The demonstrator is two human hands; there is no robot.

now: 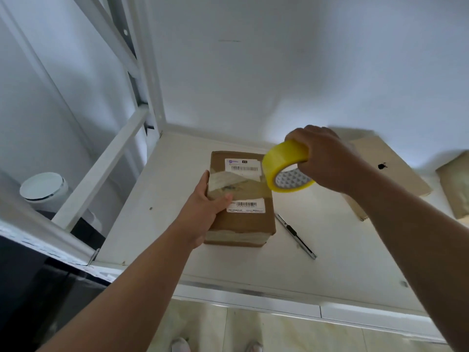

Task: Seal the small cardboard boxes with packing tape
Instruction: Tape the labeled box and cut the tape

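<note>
My left hand (203,212) reaches forward and grips the left edge of the cardboard box (241,199), thumb laid across its top, fingers wrapped down the side. My right hand (327,161) is raised just beside the box's far right corner, fingers curled round the yellow tape roll (286,166). The box lies flat on the white shelf (165,199), with barcode labels and old tape across its lid.

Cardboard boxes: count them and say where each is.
3: middle box, held by the left hand; flat box behind the right forearm; edge box far right. Others may be hidden.
</note>
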